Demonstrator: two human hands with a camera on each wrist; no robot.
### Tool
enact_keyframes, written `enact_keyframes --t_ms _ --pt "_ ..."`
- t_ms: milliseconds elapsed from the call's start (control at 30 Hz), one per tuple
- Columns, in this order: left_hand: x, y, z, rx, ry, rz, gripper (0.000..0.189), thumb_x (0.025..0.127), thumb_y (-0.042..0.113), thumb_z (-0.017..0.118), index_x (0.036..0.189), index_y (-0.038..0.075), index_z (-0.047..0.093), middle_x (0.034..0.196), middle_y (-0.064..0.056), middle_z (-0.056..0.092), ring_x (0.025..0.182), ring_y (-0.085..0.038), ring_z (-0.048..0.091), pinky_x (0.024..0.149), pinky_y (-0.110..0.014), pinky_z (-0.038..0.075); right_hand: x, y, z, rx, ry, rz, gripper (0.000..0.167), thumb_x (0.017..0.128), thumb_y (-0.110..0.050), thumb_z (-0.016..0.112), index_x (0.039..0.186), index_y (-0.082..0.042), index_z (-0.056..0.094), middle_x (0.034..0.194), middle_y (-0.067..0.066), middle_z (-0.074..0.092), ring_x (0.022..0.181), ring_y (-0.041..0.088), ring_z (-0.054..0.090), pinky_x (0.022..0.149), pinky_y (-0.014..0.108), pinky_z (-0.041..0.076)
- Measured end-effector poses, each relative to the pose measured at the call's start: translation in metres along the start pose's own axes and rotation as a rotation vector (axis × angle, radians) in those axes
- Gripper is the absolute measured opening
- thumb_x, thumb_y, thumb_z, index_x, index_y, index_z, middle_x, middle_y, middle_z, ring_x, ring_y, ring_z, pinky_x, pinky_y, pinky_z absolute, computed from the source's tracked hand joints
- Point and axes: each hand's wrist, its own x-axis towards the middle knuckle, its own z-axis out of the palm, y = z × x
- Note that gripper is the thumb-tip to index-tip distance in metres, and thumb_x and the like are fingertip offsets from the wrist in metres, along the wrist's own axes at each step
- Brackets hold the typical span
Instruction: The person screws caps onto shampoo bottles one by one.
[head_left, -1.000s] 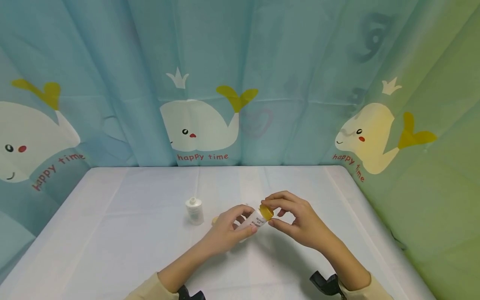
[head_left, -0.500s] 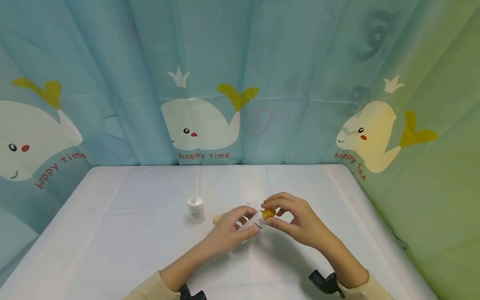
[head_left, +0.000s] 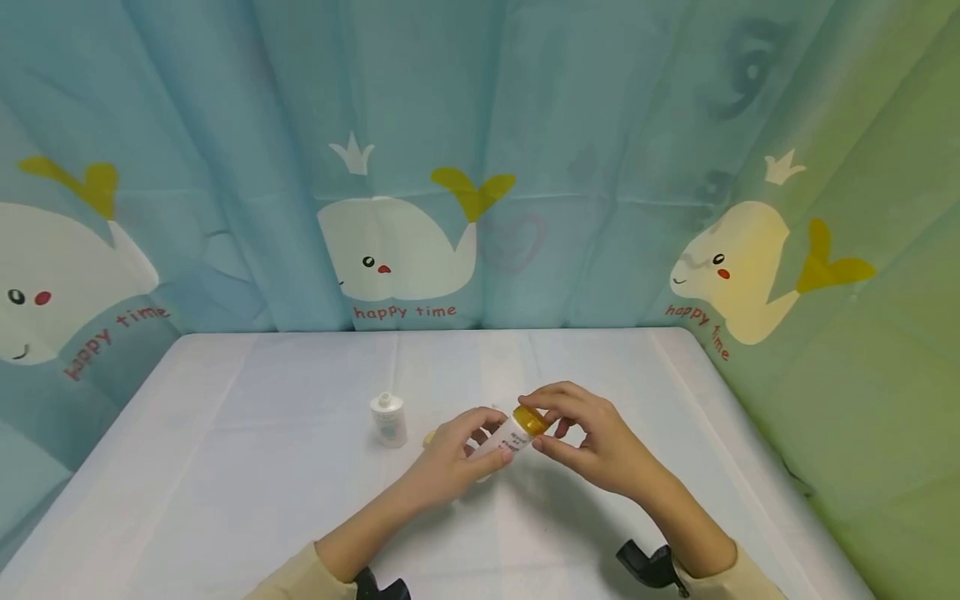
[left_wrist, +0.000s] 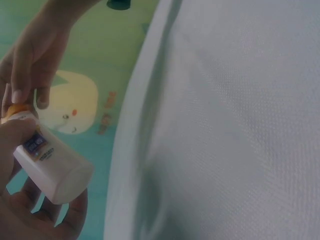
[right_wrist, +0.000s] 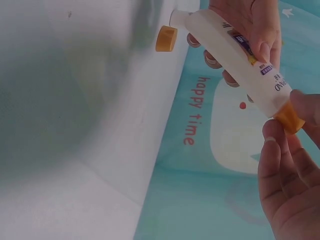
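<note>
A white bottle (head_left: 501,442) with printed label lies tilted in my left hand (head_left: 453,458), whose thumb and fingers grip its body above the table. At its upper end is an orange-yellow cap (head_left: 531,420), which my right hand (head_left: 596,437) pinches between thumb and fingers. Seen from the right wrist, this cap (right_wrist: 289,118) is at the bottle's end, against the tapered white body (right_wrist: 235,60). The left wrist view shows the bottle's rounded base (left_wrist: 72,182) pointing away from the cap.
A second white bottle (head_left: 388,421), uncapped, stands upright on the white-covered table (head_left: 247,467), left of the hands. Another orange cap (right_wrist: 166,39) rests on the table near it, mostly hidden behind my left hand in the head view. A whale-print curtain (head_left: 570,250) borders the table.
Between my right fingers the cap has changed its angle, tipping rightward half a second ago and facing more upward now. The left hand keeps its grip on the bottle, nearly in place.
</note>
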Motion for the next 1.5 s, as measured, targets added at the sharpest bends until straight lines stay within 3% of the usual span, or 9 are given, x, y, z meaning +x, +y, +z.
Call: enact_keyframes --t_ms 333,533,700,800,1067,1267,1500 --pt "-0.0008 -0.0048 -0.0003 0.009 0.010 -0.004 0.035 0.095 0.034 0.067 0.125 0.019 0.060 0.116 0.005 0.064 0.098 -0.015 0.055 0.080 -0.030 0.049 0.0008 -0.0017 -0.0013 -0.009 -0.015 -0.023 0.045 0.085 0.006 0.072 0.126 -0.013 0.067 0.124 0.003 0.063 0.087 0.009 0.067 0.072 0.024 0.057" --pt "-0.0014 -0.0040 0.0006 -0.004 0.006 0.012 0.034 0.095 0.032 0.067 0.125 0.020 0.060 0.116 0.006 0.064 0.098 -0.015 0.056 0.081 -0.031 0.050 -0.0002 -0.0001 -0.0023 -0.022 -0.010 -0.028 0.039 0.086 -0.001 0.075 0.122 -0.015 0.068 0.124 0.002 0.063 0.095 0.011 0.066 0.071 0.025 0.056" --pt "-0.0012 -0.0036 0.0019 -0.009 -0.004 0.032 0.032 0.095 0.031 0.067 0.125 0.021 0.060 0.115 0.009 0.064 0.097 -0.013 0.057 0.082 -0.031 0.051 0.0000 0.0014 -0.0021 -0.044 0.002 -0.029 0.032 0.088 -0.011 0.076 0.119 -0.018 0.070 0.126 0.001 0.064 0.111 0.015 0.064 0.079 0.030 0.057" --pt "-0.0009 -0.0030 0.0029 -0.012 -0.010 0.030 0.032 0.095 0.033 0.067 0.124 0.022 0.060 0.115 0.012 0.063 0.098 -0.012 0.057 0.082 -0.030 0.051 0.0006 0.0013 -0.0014 -0.030 0.003 -0.023 0.032 0.089 -0.012 0.076 0.118 -0.020 0.069 0.125 0.002 0.065 0.112 0.016 0.063 0.081 0.031 0.056" --pt "-0.0005 -0.0016 0.0054 0.001 -0.006 0.020 0.033 0.094 0.034 0.068 0.124 0.023 0.060 0.116 0.013 0.063 0.099 -0.012 0.056 0.081 -0.029 0.050 0.0017 0.0022 0.0006 -0.006 -0.001 -0.001 0.029 0.091 -0.015 0.075 0.119 -0.020 0.069 0.119 -0.002 0.066 0.095 0.010 0.066 0.072 0.027 0.056" --pt "-0.0008 0.0007 0.0035 -0.016 -0.003 0.011 0.033 0.094 0.035 0.067 0.124 0.023 0.059 0.115 0.013 0.062 0.099 -0.013 0.055 0.081 -0.030 0.050 0.0013 0.0005 0.0004 0.005 0.004 0.009 0.036 0.090 -0.015 0.075 0.125 -0.017 0.066 0.119 -0.001 0.066 0.087 0.009 0.067 0.069 0.025 0.056" --pt "-0.0010 0.0008 0.0013 -0.008 -0.004 -0.018 0.034 0.094 0.033 0.068 0.125 0.023 0.059 0.116 0.011 0.062 0.099 -0.014 0.055 0.081 -0.031 0.050 0.0010 0.0008 -0.0017 0.016 -0.011 -0.014 0.048 0.084 0.000 0.076 0.128 -0.013 0.065 0.123 0.002 0.064 0.086 0.009 0.067 0.068 0.026 0.057"
